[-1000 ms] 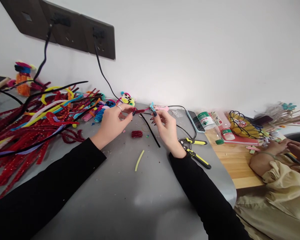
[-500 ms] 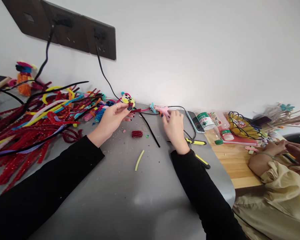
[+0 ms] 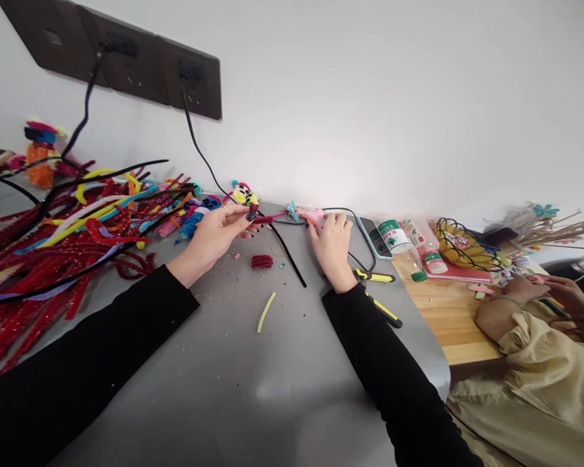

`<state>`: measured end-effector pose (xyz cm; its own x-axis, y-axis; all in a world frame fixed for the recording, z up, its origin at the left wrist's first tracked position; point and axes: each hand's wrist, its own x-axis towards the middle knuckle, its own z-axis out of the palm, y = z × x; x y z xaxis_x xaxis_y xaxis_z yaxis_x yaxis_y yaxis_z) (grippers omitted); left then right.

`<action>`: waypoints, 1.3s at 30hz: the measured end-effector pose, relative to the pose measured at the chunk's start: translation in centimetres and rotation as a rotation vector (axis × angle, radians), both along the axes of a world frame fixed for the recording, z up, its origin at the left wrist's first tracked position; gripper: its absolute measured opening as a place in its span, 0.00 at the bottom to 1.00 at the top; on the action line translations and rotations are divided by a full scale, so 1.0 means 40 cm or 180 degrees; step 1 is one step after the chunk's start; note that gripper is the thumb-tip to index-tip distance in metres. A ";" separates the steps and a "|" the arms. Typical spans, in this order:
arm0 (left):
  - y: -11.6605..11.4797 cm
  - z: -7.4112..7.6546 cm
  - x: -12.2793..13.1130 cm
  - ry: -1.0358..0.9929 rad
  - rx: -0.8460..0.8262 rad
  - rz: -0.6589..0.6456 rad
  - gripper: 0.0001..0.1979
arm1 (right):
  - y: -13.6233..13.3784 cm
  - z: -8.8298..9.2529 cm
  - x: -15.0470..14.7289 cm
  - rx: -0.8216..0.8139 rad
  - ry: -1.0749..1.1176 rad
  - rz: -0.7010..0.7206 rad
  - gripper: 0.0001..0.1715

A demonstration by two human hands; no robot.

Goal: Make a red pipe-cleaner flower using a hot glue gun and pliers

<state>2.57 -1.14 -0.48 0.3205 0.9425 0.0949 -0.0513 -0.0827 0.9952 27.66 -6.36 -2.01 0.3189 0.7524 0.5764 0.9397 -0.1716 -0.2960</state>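
Note:
My left hand is closed, pinching a dark red fuzzy pipe cleaner between thumb and fingers, with one end sticking out to the right. My right hand reaches to the back of the table, its bent fingers around the near side of a pink thing with a light-blue end; the hand partly hides it. A dark red coiled pipe cleaner roll lies below my left hand. Between the hands runs a straight black pipe cleaner. Nearer to me lies a short pale yellow-green stick.
Many coloured pipe cleaners heap at the left. Pliers with yellow-black handles, a phone and plastic bottles lie at the right. Black cords hang from the wall socket. Another person's hands work at the wooden table.
The view has shifted slightly, so everything sits a little further left. My hands have hardly moved relative to the table; the left still holds the red pipe cleaner.

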 end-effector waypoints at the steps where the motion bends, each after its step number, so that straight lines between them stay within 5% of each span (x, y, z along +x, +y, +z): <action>1: -0.001 0.000 0.000 0.0023 0.0071 -0.0006 0.23 | -0.006 0.013 -0.013 0.0132 0.0101 0.0232 0.11; 6: -0.020 0.013 0.003 0.0435 0.0707 -0.0108 0.17 | -0.038 0.049 -0.112 -0.0078 0.2049 0.1823 0.17; 9: -0.034 0.023 0.005 0.0647 0.1241 -0.0100 0.12 | -0.049 0.047 -0.154 -0.0626 0.3364 0.2304 0.25; 12: -0.044 0.026 0.009 0.0764 0.1573 -0.0106 0.11 | -0.055 0.051 -0.165 -0.0913 0.3969 0.2481 0.30; 24: -0.060 0.015 0.017 0.0846 0.1905 -0.0110 0.11 | -0.050 0.044 -0.148 -0.0899 0.3861 0.2340 0.19; 39: -0.057 0.006 0.020 0.0972 0.1865 -0.0170 0.13 | -0.046 0.039 -0.144 -0.0583 0.3621 0.2187 0.20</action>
<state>3.37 -3.43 -0.22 0.4593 0.7446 0.4843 0.2070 -0.6199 0.7569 21.92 -8.21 -0.47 0.0793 0.9896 0.1198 0.0994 0.1117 -0.9888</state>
